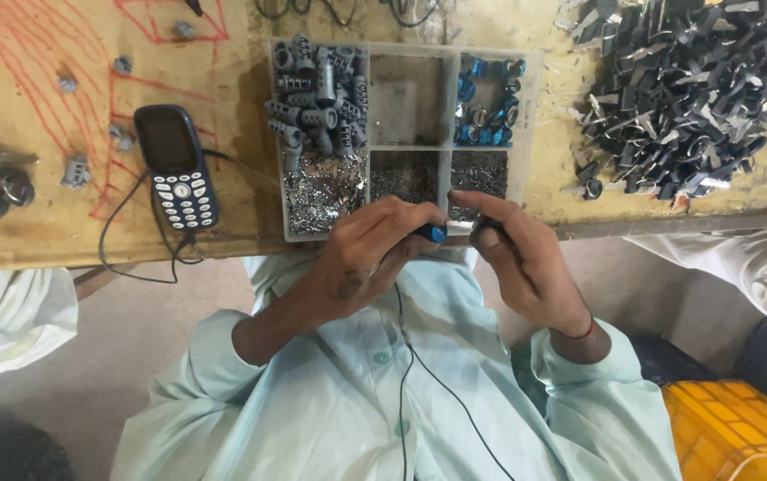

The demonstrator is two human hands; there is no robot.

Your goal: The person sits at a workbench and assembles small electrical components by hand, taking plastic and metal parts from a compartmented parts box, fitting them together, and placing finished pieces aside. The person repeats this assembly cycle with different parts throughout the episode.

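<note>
Pinched tight in my left hand is a small blue cap. My right hand squeezes a tiny dark part beside it. Both sit over the parts tray at the table edge, so pieces stay close.

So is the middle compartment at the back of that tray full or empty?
Empty: the tray compartment shows only its bare bottom.

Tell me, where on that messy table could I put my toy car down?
Bare wood shows between the phone and the compartment tray, and in the strip between the tray and the pile of dark metal parts. It is crowded at the tray's near edge, where the left hand and right hand work.
</note>
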